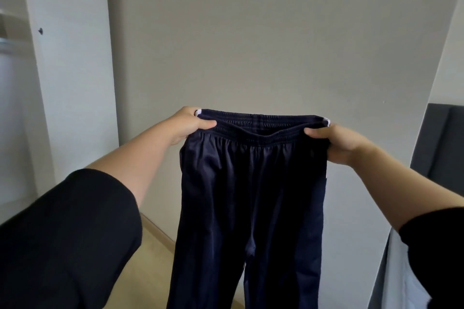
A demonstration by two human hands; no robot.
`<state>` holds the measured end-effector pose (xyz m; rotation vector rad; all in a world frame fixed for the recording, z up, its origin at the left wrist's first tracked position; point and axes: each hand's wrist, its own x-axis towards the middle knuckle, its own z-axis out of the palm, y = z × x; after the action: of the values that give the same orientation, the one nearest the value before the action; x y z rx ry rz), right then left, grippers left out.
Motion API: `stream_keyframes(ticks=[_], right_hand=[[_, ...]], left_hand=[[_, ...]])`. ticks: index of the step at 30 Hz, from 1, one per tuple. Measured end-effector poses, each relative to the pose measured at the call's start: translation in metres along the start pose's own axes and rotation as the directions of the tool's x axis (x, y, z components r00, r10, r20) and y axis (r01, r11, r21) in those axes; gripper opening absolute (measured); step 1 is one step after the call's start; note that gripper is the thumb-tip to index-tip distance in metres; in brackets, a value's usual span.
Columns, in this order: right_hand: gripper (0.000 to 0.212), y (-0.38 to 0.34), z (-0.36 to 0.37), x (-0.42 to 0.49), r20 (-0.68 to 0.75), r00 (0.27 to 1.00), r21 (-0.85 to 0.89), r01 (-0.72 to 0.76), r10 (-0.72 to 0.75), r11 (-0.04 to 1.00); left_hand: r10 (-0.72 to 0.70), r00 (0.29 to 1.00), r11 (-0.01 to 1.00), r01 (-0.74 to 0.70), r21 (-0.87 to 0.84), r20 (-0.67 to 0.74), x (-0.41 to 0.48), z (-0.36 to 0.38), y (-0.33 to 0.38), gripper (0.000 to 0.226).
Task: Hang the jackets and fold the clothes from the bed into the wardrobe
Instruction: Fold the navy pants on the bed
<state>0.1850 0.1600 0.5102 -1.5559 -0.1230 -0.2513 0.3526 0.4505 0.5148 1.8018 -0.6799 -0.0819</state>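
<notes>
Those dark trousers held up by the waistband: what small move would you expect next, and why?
Probably bringing the two hands together to fold the navy trousers in half lengthwise, leg onto leg. The left hand and right hand each pinch one end of the elastic waistband, which is stretched flat, and both legs hang straight and untwisted, so the garment looks ready for that first fold.

No readable text, label, brand, number or sign appeared anywhere in the view.
</notes>
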Motion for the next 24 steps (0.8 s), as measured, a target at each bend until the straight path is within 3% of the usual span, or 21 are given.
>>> stream_keyframes(ticks=[3, 6, 8, 9, 11, 12, 13, 15, 17, 21, 24], right_hand=[[0.027, -0.002, 0.002, -0.008, 0.233, 0.972, 0.078, -0.004, -0.014, 0.997], [0.020, -0.001, 0.021, -0.010, 0.401, 0.916, 0.061, -0.028, 0.001, 0.998], [0.026, -0.001, 0.034, -0.009, 0.507, 0.862, 0.009, -0.021, 0.014, 1.000], [0.023, -0.002, 0.039, -0.008, 0.540, 0.841, -0.022, -0.006, 0.017, 1.000], [0.020, -0.005, 0.043, -0.006, 0.506, 0.862, -0.079, 0.017, 0.025, 0.997], [0.037, -0.005, 0.043, -0.004, 0.459, 0.888, -0.109, 0.018, 0.034, 0.994], [0.058, -0.004, 0.042, -0.001, 0.405, 0.913, -0.128, 0.004, 0.049, 0.992], [0.098, 0.000, 0.046, 0.003, 0.321, 0.943, -0.142, -0.039, 0.083, 0.989], [0.111, 0.007, 0.052, 0.006, 0.304, 0.945, -0.138, -0.080, 0.119, 0.987], [0.065, 0.023, 0.059, 0.010, 0.363, 0.927, -0.101, -0.063, 0.096, 0.993], [0.034, 0.032, 0.054, 0.013, 0.264, 0.963, -0.075, -0.026, 0.046, 0.997]], left_hand=[[0.132, 0.988, 0.933, -0.152, 0.327, 0.083, -0.004, -0.009, 0.004, 0.014], [0.289, 0.941, 0.561, -0.315, 0.766, 0.175, -0.003, 0.001, 0.014, 0.010], [0.431, 0.870, 0.351, -0.408, 0.843, 0.242, -0.008, 0.010, 0.020, 0.012], [0.532, 0.800, 0.270, -0.471, 0.840, 0.278, -0.011, 0.014, 0.022, 0.016], [0.702, 0.652, 0.203, -0.568, 0.798, 0.286, -0.017, 0.021, 0.023, 0.024], [0.744, 0.624, 0.251, -0.594, 0.765, 0.240, -0.020, 0.025, 0.024, 0.026], [0.748, 0.639, 0.350, -0.609, 0.712, 0.179, -0.022, 0.030, 0.025, 0.028], [0.677, 0.728, 0.572, -0.615, 0.543, 0.112, -0.025, 0.042, 0.029, 0.026], [0.613, 0.779, 0.691, -0.610, 0.388, 0.132, -0.027, 0.053, 0.034, 0.018], [0.460, 0.874, 0.866, -0.481, 0.137, 0.155, -0.030, 0.068, 0.033, 0.016], [0.309, 0.941, 0.950, -0.312, -0.002, 0.139, -0.029, 0.065, 0.027, 0.018]])
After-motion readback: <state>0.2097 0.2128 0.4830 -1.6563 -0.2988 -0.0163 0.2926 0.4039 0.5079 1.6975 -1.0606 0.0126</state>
